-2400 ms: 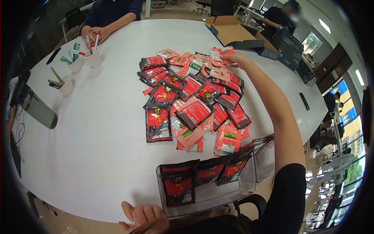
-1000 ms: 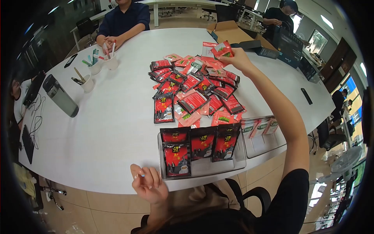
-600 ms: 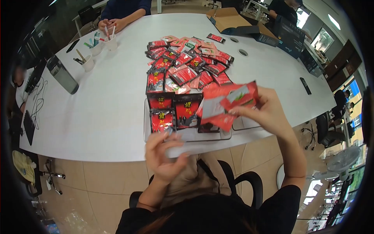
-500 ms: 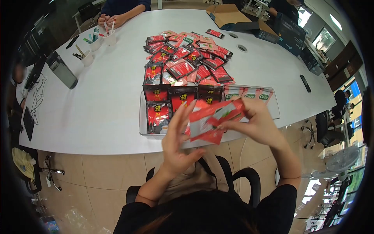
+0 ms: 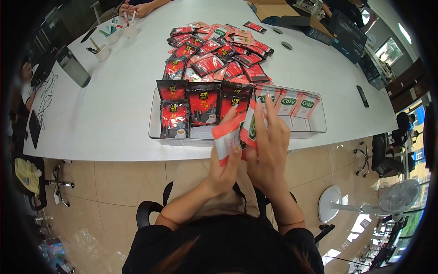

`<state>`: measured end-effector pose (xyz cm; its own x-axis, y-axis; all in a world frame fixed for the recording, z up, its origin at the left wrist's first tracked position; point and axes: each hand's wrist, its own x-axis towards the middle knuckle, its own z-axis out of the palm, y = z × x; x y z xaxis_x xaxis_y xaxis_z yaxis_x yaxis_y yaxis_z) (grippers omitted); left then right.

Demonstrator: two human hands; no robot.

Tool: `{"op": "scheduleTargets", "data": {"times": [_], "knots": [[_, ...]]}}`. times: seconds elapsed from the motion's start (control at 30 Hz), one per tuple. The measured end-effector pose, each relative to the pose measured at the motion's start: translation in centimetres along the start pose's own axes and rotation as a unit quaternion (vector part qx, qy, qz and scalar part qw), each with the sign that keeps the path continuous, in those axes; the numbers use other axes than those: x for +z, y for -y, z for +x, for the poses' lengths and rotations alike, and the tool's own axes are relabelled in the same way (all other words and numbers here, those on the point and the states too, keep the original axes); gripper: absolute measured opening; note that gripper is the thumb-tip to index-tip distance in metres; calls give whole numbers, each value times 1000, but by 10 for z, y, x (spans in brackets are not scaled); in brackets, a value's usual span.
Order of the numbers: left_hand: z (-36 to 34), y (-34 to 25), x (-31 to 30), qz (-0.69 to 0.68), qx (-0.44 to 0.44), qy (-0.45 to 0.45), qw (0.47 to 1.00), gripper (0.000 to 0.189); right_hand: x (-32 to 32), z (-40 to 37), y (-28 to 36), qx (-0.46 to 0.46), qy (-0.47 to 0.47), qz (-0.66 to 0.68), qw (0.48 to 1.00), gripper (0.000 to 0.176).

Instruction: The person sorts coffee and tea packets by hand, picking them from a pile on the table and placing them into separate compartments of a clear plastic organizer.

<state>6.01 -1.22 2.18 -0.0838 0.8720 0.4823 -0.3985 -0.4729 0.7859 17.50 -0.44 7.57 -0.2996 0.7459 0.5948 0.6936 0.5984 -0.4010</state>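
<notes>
My left hand (image 5: 220, 172) is closed on a pink-and-white tea sachet (image 5: 226, 139), pinching it at its lower side. My right hand (image 5: 271, 150) grips a second Cozy tea sachet (image 5: 249, 128), partly covered by its fingers. Both sachets are close together in front of the clear tray (image 5: 182, 142). Red-and-black G7 coffee sachets (image 5: 204, 104) stand in the tray's left and middle part. Cozy sachets (image 5: 288, 102) stand in a row at its right, the leftmost partly behind my right fingers.
Behind the tray lies a loose heap of coffee and tea sachets (image 5: 209, 65). A bottle (image 5: 74, 67) and cups with pens (image 5: 103, 53) are at the left. An opened cardboard box (image 5: 305, 28) and a black device (image 5: 362, 96) are at the right. Another person's hands (image 5: 137, 9) rest at the far edge.
My right hand has come left and turned upright, close to my left hand. The sachets, earlier bunched and blurred, are now apart, one in each hand. The view has shifted slightly.
</notes>
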Motion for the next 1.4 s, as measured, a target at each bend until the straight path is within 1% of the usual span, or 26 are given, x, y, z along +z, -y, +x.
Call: {"op": "scheduleTargets", "data": {"times": [0.07, 0.1, 0.2, 0.3, 0.37, 0.4, 0.43, 0.53, 0.57, 0.63, 0.67, 0.7, 0.73, 0.8, 0.87, 0.9, 0.93, 1.0, 1.03, 1.13, 1.23, 1.33, 1.4], "knots": [[0, 1, 10, -31, 18, -2, 999, 61, 9, -1, 4, -2, -2, -3, 1000, 56], [2, -6, 11, -51, -15, 8, 999, 62, 12, -3, 1, -13, -8, 62, 998, 54], [-2, -7, -1, -2, -72, -8, 997, 61, 10, -6, -8, -31, 27, 56, 998, 55], [0, 0, -12, 23, -20, 21, 999, 47, 0, -1, -13, -5, 25, 120, 992, 57], [2, 0, -24, 134, 37, 96, 986, 46, -12, 2, -15, 42, 37, 190, 980, 62], [2, -2, -31, 188, 67, 134, 971, 45, -18, 4, -16, 66, 41, 224, 971, 64], [4, -11, -33, 239, 70, 150, 957, 45, -22, 6, -18, 64, 22, 212, 975, 59], [1, 0, -49, 258, 124, 119, 951, 44, -41, 12, -40, 117, -51, 146, 981, 41], [1, 8, -51, 238, 147, 72, 957, 43, -46, 16, -49, 131, -66, 152, 977, 35], [-4, 18, -63, 181, 123, 57, 974, 44, -50, 28, -69, 157, -94, 165, 969, 23], [-5, 20, -67, 153, 111, 49, 981, 44, -49, 33, -77, 144, -75, 158, 974, 21], [-8, 19, -63, 106, 72, 24, 991, 44, -46, 38, -85, 130, -56, 151, 978, 19], [-9, 18, -62, 92, 67, 21, 993, 44, -44, 41, -90, 115, -37, 144, 982, 16], [-8, 15, -61, 67, 57, 14, 996, 43, -34, 47, -90, 122, 21, 161, 979, 16], [-4, 11, -59, 83, 74, 17, 994, 43, -25, 51, -90, 136, 80, 170, 973, 15], [-3, 10, -59, 92, 83, 18, 992, 43, -19, 52, -92, 125, 88, 208, 966, 19], [-2, 11, -60, 101, 82, 22, 991, 44, -18, 54, -92, 77, 102, 147, 981, 21], [-5, 14, -64, 119, 76, 30, 989, 44, -18, 57, -94, -18, 127, 23, 991, 25], [-7, 17, -64, 99, 62, 20, 993, 44, -19, 58, -95, -70, 142, -53, 986, 33], [-7, 19, -61, 82, 61, 7, 995, 44, -23, 66, -93, -134, 157, -165, 965, 45], [-8, 23, -66, 129, 77, 23, 988, 44, -20, 72, -91, -143, 115, -178, 967, 66], [-8, 22, -66, 134, 83, 29, 987, 42, -14, 74, -95, -128, 147, -192, 962, 86], [-6, 22, -65, 131, 95, 30, 986, 41, -10, 74, -96, -115, 143, -188, 965, 91]]}}
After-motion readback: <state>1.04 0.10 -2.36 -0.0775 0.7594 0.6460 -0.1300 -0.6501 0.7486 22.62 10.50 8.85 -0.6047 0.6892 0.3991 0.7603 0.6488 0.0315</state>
